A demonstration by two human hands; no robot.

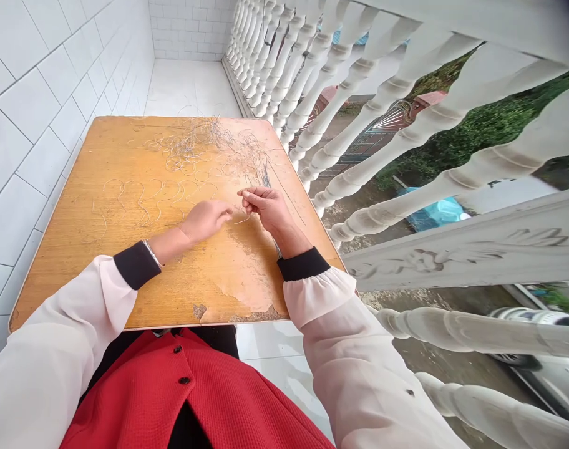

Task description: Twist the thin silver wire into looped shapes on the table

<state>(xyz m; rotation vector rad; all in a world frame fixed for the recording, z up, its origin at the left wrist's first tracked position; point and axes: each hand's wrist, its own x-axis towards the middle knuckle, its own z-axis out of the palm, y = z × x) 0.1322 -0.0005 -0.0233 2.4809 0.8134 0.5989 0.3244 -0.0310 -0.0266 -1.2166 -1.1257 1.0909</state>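
My right hand [271, 212] is closed in a pinch above the right half of the wooden table. A thin curved wire [241, 221] shows just below its fingertips and seems to come from the pinch. To its left is my left hand [204, 221], slightly smeared, its fingers drawn together; what they hold, if anything, is hidden. Several curved wire pieces [159, 201] lie spread beyond my left hand. Farther back sits a loose tangle of thin wire [184, 149]. A bundle of straight wires [266, 173] runs partly under my right hand and wrist.
The wooden table [73, 249] has worn, peeling patches near its front and right edges. A white tiled wall [41, 125] stands along the left. White balusters [354, 168] line the right side, close to the table. Pale floor tiles [186, 84] lie behind it.
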